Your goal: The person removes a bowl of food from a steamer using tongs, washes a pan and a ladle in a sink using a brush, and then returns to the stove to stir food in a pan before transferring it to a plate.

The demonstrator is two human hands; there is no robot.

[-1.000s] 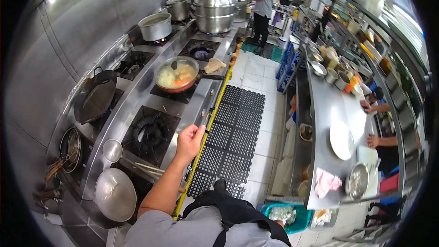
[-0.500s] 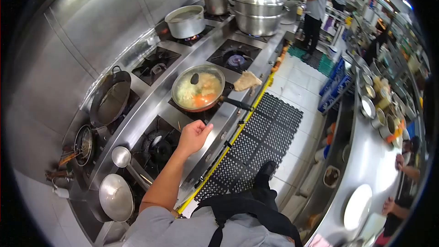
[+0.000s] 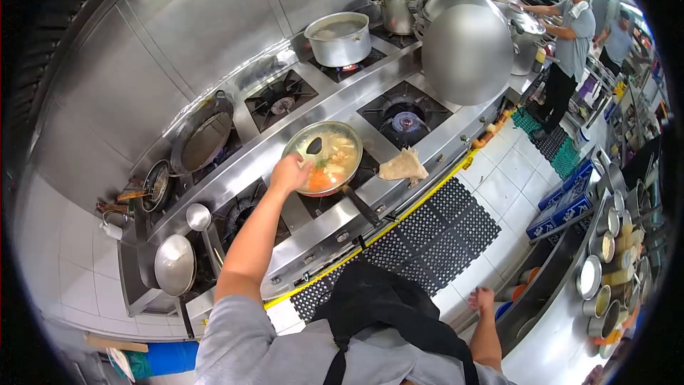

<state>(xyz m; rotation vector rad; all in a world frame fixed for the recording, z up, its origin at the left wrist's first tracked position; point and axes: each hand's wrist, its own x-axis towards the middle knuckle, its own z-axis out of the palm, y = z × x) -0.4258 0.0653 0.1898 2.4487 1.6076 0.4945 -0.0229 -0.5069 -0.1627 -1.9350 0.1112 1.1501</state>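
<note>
My left hand is over the left edge of a round pan, just below a dark knob without gripping it. Its thumb and fingers look slightly apart, with nothing visible between them. What seems to be a clear lid covers pale and orange food in liquid. The pan's black handle points toward the stove's front edge. To the right of the pan, a crumpled beige cloth lies on the stove. My right hand hangs low at my right side, fingers loosely bent and empty.
Behind the pan are a lit burner, a wide pot and a large steel pot. A wok and ladle are at left. Containers line the right counter. A co-worker stands at the far end.
My left hand has moved up and left to the pan's edge, with its fingers less curled. My right hand has come into view. The camera view has turned, and the co-worker appears farther right.
</note>
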